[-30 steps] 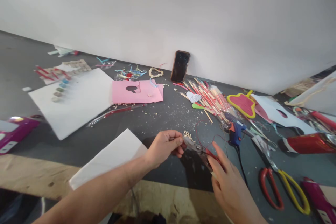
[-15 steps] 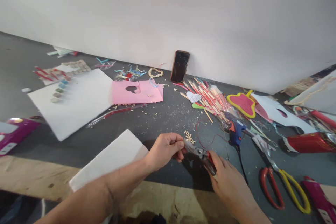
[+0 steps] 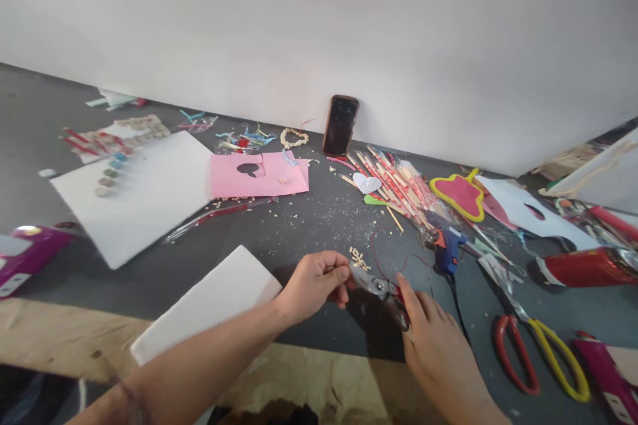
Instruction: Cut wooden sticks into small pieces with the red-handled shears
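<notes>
My right hand [image 3: 438, 339] is wrapped round the handles of a pair of pruning shears [image 3: 379, 287]. Their metal jaws point left, up against the fingertips of my left hand [image 3: 319, 282]. That hand is closed in a pinch, thumb against index finger; whatever it pinches is too small or hidden to make out. Just beyond the jaws lies a little pile of short cut wooden pieces [image 3: 359, 259]. A thin dark red cord [image 3: 391, 275] curls on the table beside them.
Right of my hands lie a blue glue gun [image 3: 448, 249], big scissors [image 3: 521, 315] and a red can [image 3: 588, 269]. Red-patterned chopsticks [image 3: 386, 179] are heaped behind. A phone [image 3: 341, 125] leans on the wall. White boards [image 3: 209, 305] and a pink paper piece [image 3: 279, 176] lie left.
My right hand has shifted slightly to the right, and its index finger is straighter along the shears' handle. My left hand stays almost where it was.
</notes>
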Demonstrator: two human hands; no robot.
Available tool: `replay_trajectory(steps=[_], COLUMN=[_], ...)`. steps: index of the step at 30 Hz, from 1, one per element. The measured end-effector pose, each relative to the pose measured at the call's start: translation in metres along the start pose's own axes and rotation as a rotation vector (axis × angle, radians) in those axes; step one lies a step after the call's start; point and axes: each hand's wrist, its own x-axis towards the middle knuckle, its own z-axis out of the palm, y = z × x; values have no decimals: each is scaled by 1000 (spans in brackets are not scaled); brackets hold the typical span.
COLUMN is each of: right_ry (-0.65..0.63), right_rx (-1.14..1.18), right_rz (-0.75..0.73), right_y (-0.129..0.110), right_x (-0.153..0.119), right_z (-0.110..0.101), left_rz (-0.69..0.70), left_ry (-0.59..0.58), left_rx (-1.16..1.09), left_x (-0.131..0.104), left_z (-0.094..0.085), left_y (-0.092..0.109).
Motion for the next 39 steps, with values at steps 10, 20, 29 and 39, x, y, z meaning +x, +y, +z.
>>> replay_trajectory(steps=[10,20,29,39], right_ry=[-64,-152,-124,-141], right_rx=[75,139,102,90], right_rz=[-22,-43,23,43], right_y=[-2,-1,0,-5], right_x=[-4,-5,-4,-5], right_z=[-3,4,4,0], left_rz=[-27,-92,-71,21], left_ry=[-119,-102,-93,-73], left_rx=[98,45,79,171], left_x=[-2,-1,2,-1], left_z=[-7,-4,-3,-4], left_y=[-2,-6,-3,-4])
